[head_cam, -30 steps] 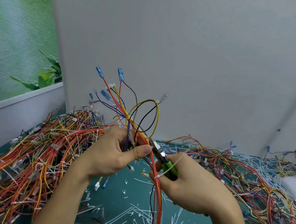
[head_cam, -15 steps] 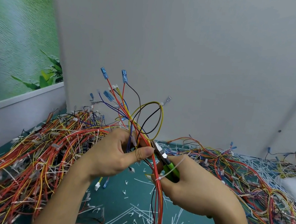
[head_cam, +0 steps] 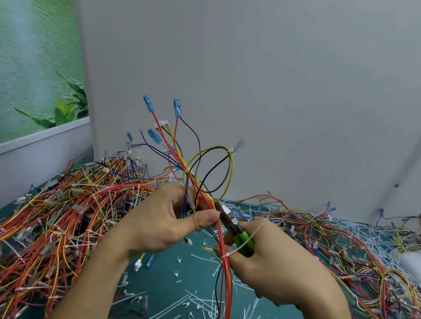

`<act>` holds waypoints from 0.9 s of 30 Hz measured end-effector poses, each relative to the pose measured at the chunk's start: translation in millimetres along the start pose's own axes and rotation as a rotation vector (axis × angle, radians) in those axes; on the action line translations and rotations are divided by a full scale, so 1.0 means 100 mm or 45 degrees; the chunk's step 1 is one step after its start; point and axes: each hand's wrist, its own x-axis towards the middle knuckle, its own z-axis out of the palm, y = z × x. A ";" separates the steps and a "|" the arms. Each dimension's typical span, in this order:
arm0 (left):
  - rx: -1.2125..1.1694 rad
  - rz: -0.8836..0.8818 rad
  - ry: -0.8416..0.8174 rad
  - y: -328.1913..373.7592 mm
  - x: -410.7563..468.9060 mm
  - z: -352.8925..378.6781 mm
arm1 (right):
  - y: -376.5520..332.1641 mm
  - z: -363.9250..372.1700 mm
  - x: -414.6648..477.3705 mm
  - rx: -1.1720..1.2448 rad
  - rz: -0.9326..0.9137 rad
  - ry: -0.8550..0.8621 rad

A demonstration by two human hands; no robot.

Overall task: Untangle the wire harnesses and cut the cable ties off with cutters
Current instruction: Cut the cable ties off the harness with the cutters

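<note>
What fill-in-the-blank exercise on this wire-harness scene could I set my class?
The right hand grips steel cutters with ____ plastic handles.
The left hand pinches a raised bundle of red, yellow and black wires between its fingers and ____.
A ____ plastic cable tie is wrapped round the bundle below the cutters' blades.
Missing words: green; thumb; white.

1 head camera, forward-down, close.
</note>
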 end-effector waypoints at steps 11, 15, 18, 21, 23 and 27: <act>0.016 -0.021 -0.018 0.04 0.00 0.02 | 0.00 -0.04 -0.04 0.158 0.076 -0.102; -0.021 -0.011 -0.009 0.02 0.00 0.00 | -0.01 -0.02 -0.02 0.107 0.070 -0.054; -0.026 -0.007 0.007 0.01 -0.01 -0.02 | -0.04 0.00 -0.02 0.111 0.088 -0.046; -0.012 0.002 0.006 -0.01 -0.01 -0.02 | -0.03 0.01 -0.01 0.116 0.071 -0.029; -0.014 0.002 -0.002 -0.02 0.00 -0.01 | -0.01 0.01 0.00 0.082 0.039 -0.021; 0.022 -0.008 -0.004 -0.03 0.02 0.00 | 0.02 0.01 0.00 0.031 0.020 -0.016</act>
